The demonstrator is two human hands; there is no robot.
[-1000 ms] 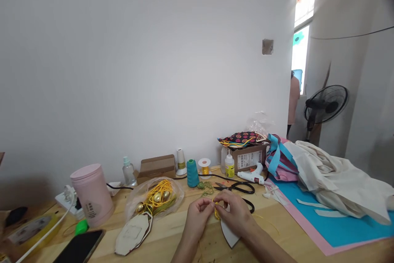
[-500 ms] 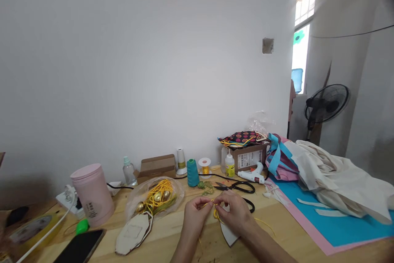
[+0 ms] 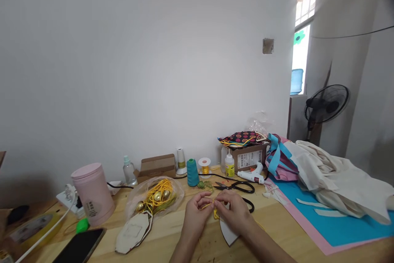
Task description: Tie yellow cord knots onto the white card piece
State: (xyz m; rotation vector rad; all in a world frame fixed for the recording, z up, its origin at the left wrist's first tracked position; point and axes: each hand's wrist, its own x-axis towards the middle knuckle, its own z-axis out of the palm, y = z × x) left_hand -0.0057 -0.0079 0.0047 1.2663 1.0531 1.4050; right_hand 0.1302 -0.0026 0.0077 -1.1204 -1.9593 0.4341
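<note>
Close together over the wooden table, both hands work on a thin yellow cord (image 3: pixel 216 215). My left hand (image 3: pixel 197 210) pinches it between thumb and fingertips. My right hand (image 3: pixel 233 210) has its thumb and index finger closed on the same cord, with a small yellow loop hanging below. One cord end trails down past my left wrist, another shows by my right forearm. Under my right hand lies a white pointed piece (image 3: pixel 228 233), partly covered. Black-handled scissors (image 3: pixel 243 187) lie just behind the hands, and another black handle loop (image 3: pixel 250 204) shows beside my right hand.
Left: a plastic bag of yellow cord and gold balls (image 3: pixel 157 196), white cut-out shapes (image 3: pixel 131 232), a phone (image 3: pixel 80 246), a pink canister (image 3: pixel 92 195). Behind: a teal thread cone (image 3: pixel 192 172), glue bottle (image 3: pixel 229 165), glue gun (image 3: pixel 252 174). Right: blue sheet (image 3: pixel 335 228), white cloth (image 3: pixel 332 172).
The left fingers have lifted and spread slightly around the cord. My right hand has shifted a little left, and less of the cord end shows to its right.
</note>
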